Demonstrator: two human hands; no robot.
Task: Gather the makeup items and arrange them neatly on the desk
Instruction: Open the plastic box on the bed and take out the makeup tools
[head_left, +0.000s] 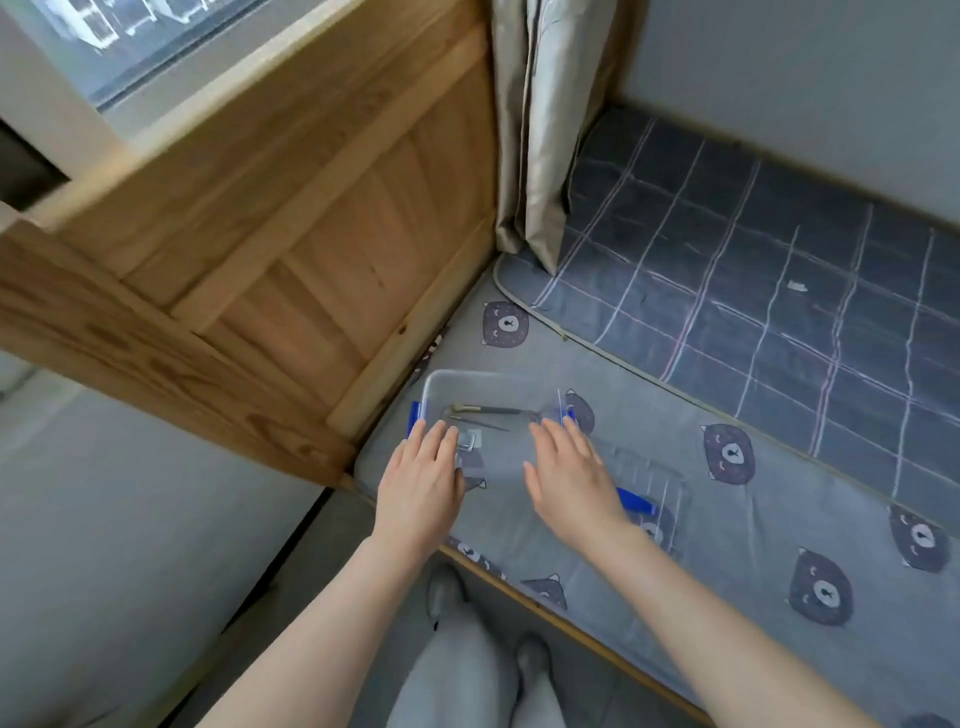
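Note:
A clear plastic box (488, 382) with blue side clips sits on the grey bed sheet near the bed's corner. Inside lie a dark makeup brush (491, 410), a thinner dark stick (480, 422) and a small silvery item (467, 441). My left hand (421, 480) reaches over the box's near left part with straight fingers, its tips beside the silvery item. My right hand (574, 478) hovers flat over the box's near right side. Neither hand holds anything. A clear lid (657, 480) with a blue clip (636, 501) lies to the right, partly under my right hand.
A wooden headboard (291, 234) rises left of the box. A dark checked mat (753, 270) covers the bed's far part, and a beige curtain (540, 130) hangs at the corner. My legs and feet (467, 649) stand on the floor at the bed edge.

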